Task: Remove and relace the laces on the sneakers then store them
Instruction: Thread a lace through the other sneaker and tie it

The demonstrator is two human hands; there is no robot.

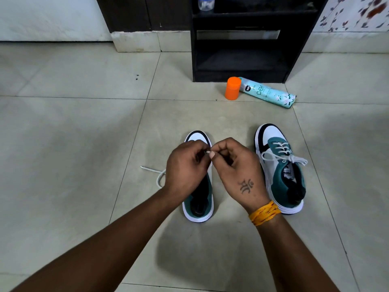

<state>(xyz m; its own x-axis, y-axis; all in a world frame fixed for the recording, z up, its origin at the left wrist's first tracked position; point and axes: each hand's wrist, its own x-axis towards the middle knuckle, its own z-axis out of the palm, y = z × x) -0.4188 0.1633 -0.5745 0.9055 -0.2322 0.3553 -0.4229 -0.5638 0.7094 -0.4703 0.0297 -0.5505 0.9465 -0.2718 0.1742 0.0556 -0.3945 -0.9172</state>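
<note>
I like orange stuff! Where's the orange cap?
In the head view, the orange cap stands on the floor before the black shelf, touching the spray can.

Under your two hands sits the left sneaker, white toe pointing away, teal heel toward you, its white lace trailing loose on the floor left of your left hand. Just right of your right hand stands the second sneaker, laced and tied in a bow.

Both forearms are bare, without sleeves. The right hand carries a small dark tattoo, perhaps script, and yellow-orange threads circle its wrist.
</note>
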